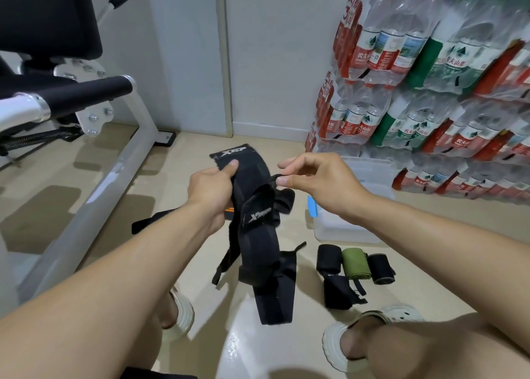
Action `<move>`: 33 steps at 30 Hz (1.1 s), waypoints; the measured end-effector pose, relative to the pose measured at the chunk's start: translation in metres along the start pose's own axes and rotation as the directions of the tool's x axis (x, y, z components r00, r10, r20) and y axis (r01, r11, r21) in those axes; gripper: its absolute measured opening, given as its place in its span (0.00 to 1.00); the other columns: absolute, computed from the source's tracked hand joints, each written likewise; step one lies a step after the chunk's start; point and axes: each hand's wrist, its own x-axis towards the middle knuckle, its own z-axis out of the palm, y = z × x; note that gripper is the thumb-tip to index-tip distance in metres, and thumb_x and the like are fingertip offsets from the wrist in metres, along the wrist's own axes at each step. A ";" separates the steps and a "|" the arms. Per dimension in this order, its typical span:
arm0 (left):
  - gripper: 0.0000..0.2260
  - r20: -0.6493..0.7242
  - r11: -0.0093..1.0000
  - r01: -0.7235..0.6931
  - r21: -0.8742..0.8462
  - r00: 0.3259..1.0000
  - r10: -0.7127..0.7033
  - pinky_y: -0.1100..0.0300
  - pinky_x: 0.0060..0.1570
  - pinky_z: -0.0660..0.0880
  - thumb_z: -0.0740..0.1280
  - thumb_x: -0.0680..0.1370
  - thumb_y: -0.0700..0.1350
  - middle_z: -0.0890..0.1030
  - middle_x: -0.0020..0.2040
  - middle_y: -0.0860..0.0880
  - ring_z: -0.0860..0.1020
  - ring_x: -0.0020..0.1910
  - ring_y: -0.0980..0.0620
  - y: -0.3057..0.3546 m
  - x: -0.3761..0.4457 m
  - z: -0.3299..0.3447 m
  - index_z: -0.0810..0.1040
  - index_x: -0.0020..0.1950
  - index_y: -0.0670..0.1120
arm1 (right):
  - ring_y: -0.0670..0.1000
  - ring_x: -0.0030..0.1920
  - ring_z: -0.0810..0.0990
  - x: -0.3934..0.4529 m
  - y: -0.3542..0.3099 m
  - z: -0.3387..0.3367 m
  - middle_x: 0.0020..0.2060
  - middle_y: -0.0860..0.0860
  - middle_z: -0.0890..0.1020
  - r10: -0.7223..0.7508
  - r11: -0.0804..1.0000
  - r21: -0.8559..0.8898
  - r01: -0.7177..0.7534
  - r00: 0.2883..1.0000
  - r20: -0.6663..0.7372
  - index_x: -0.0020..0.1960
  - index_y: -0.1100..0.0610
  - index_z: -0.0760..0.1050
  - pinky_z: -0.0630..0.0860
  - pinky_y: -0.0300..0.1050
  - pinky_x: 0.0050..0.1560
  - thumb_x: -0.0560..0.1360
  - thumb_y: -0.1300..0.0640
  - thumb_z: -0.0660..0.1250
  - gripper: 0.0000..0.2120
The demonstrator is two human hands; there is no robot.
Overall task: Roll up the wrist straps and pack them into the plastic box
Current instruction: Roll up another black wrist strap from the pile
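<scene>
My left hand [210, 186] grips the upper end of a long black wrist strap [259, 235] that hangs down over the floor, with white lettering at its top. My right hand [312, 177] pinches the strap's thin black thumb loop [274, 177] between thumb and forefinger. The clear plastic box [341, 229] with a blue clip stands on the floor behind my right wrist, partly hidden. On the floor to the right lie rolled straps: a black one [329, 259], a green one [355, 264] and another black one [380, 268], with a loose black strap [339, 291] in front.
A white-framed exercise bench [86, 114] stands at the left. Shrink-wrapped packs of water bottles [430, 77] are stacked along the right wall. More black straps [149, 220] lie on the floor under my left arm. My feet in white clogs [370, 332] are at the bottom.
</scene>
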 end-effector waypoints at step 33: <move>0.36 0.282 0.980 -0.179 0.088 0.948 0.148 0.52 0.41 0.82 0.72 0.80 0.40 0.87 0.52 0.49 0.87 0.46 0.47 -0.004 -0.012 0.007 0.56 0.81 0.57 | 0.46 0.23 0.66 0.014 -0.016 0.011 0.21 0.46 0.69 0.312 0.858 0.455 -0.240 0.946 -0.089 0.47 0.57 0.80 0.66 0.37 0.24 0.83 0.52 0.67 0.10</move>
